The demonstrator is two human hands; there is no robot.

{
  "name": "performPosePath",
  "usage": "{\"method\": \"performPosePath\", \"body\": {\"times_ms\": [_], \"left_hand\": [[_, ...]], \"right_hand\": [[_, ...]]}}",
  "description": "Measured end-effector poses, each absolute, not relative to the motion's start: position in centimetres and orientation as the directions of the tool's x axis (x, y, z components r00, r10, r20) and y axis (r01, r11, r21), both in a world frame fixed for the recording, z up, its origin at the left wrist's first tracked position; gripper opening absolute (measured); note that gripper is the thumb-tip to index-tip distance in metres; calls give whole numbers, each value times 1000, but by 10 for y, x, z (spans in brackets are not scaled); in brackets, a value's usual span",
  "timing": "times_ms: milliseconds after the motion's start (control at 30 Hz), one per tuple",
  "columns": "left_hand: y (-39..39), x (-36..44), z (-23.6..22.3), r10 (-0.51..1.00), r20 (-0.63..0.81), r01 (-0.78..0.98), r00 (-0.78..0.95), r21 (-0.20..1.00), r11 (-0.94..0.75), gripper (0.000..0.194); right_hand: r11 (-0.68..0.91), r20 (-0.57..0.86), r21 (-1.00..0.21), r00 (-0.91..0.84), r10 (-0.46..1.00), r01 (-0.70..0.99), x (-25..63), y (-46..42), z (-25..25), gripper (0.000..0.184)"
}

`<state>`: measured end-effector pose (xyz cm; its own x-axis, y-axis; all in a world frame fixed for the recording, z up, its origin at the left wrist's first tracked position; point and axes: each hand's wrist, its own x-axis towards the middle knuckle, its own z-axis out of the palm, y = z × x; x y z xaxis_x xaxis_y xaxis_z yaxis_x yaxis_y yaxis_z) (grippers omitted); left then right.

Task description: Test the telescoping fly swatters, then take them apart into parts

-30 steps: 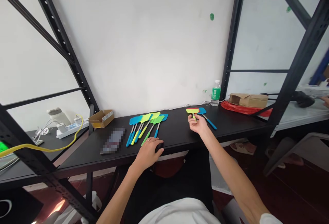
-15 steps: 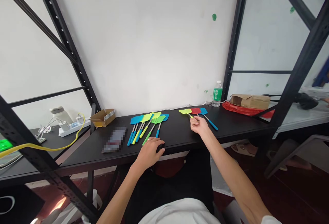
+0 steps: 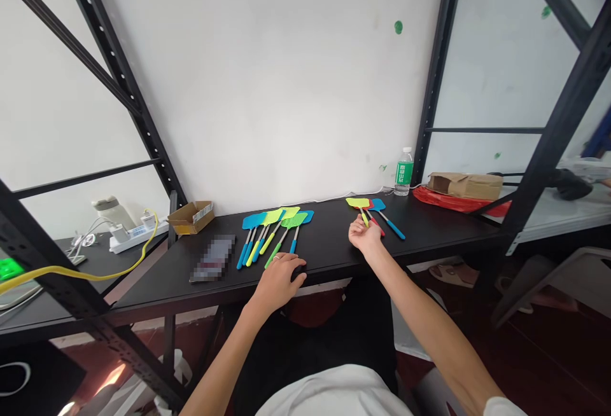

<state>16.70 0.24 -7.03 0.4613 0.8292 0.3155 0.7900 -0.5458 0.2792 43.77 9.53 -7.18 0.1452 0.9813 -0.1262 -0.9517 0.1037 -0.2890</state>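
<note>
On the black desk top, a yellow-green fly swatter (image 3: 358,202) lies with its head over a red fly swatter (image 3: 375,224). My right hand (image 3: 365,236) is closed around the yellow-green handle, its lower end hidden by the fingers. Just right of them rests a blue fly swatter (image 3: 392,226). My left hand (image 3: 282,274) lies at the desk's front edge, fingers stretched out, holding nothing I can see. Beyond its fingertips several blue, yellow and green fly swatters (image 3: 272,217) form an overlapping row, handles toward me. The nearest is a green fly swatter (image 3: 294,219).
A blurred phone (image 3: 213,259) and an open cardboard box (image 3: 191,217) are on the left. At the back right stand a water bottle (image 3: 404,173) and a carton (image 3: 465,187) on red plastic (image 3: 443,202). Black shelf posts (image 3: 438,47) frame the desk.
My right hand has drawn the yellow-green fly swatter to the right, so its head now covers most of the red one. My left hand has stayed in place.
</note>
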Motion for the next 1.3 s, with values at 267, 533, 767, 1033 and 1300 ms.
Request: {"method": "performPosePath", "body": {"times_ms": [267,533,767,1033,1300], "left_hand": [[4,166,-73,814,332,783,476,261,-564,32],[4,170,-70,840,343,815,421,264,-516,23],[3,171,-70,902,317,883,292,274,-381,28],[1,171,-70,929,228,900,292,262,-348,46],[1,172,-65,913,351,805,208,468,-364,41]], "right_hand": [[173,-143,-341,233,962,-924,435,97,-74,40],[218,-138,-389,291,947,-895,435,98,-74,33],[245,-135,-356,309,942,-902,428,95,-73,35],[287,-157,-335,353,922,-897,423,89,-69,35],[229,-114,-420,301,947,-878,420,90,-68,32]]}}
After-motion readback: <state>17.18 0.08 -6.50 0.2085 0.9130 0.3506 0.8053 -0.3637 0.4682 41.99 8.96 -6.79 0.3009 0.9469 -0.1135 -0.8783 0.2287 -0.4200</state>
